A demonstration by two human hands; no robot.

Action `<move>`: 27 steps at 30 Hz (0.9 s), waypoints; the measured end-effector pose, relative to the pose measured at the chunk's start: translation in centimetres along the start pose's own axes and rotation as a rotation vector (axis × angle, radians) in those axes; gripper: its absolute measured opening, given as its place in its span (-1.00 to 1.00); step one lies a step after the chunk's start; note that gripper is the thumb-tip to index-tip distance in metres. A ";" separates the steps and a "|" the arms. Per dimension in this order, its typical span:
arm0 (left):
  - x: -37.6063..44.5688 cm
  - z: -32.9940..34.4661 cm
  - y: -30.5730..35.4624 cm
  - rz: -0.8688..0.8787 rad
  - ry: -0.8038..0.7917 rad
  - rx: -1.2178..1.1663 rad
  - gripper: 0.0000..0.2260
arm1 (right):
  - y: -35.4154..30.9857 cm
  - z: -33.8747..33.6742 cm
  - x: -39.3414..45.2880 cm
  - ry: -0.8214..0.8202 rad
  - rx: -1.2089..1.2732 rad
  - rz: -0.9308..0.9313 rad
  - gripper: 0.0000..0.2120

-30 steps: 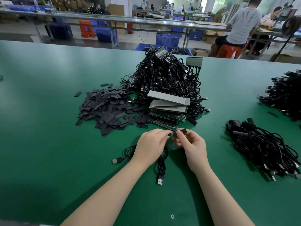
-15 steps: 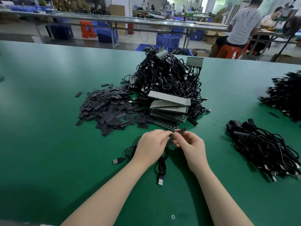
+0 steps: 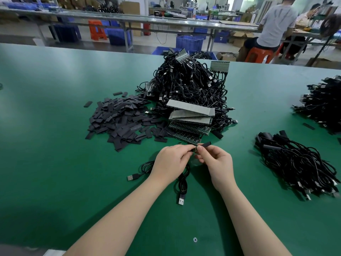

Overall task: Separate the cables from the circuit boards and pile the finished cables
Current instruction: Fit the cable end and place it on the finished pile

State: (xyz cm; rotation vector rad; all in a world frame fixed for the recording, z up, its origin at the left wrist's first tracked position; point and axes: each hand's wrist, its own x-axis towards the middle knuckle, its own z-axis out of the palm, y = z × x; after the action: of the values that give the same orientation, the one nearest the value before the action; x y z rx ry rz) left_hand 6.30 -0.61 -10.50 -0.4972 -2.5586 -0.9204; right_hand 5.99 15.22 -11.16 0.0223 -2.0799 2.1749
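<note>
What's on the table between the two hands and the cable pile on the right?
Nothing: the head view shows only bare green table between the hands, left and right, and the cable pile.

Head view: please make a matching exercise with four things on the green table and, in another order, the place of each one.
Things:
1. flat black sleeves pile
2. stack of circuit boards
3. finished cables pile
4. USB plug

Places:
A. right of the right hand
B. left of the big tangled cable heap
C. nearest the camera, below the left hand
D. at the front of the tangled heap, just beyond both hands

Pairs: 1-B, 2-D, 3-A, 4-C
</note>
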 end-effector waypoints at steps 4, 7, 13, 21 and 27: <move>0.0 0.0 0.0 -0.001 -0.001 0.013 -0.75 | 0.0 0.1 -0.1 0.007 0.032 -0.006 -0.87; 0.0 0.1 -0.1 -0.003 0.005 0.014 -0.75 | -0.1 0.1 -0.1 0.014 0.049 -0.001 -0.90; 0.0 0.1 -0.1 0.007 -0.003 0.010 -0.75 | -0.1 0.2 -0.1 0.026 0.048 0.004 -0.90; 0.0 0.2 -0.2 0.010 0.004 -0.011 -0.75 | 0.1 0.3 0.0 -0.013 0.013 -0.018 -0.86; -0.1 0.4 -0.3 0.006 0.044 -0.017 -0.66 | 0.0 0.3 -0.1 -0.024 -0.047 -0.010 -0.92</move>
State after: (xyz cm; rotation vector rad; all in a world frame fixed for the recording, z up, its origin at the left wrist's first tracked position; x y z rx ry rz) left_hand 6.14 -0.60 -10.95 -0.4843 -2.5102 -0.9418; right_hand 6.03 14.88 -11.16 0.0549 -2.1386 2.1292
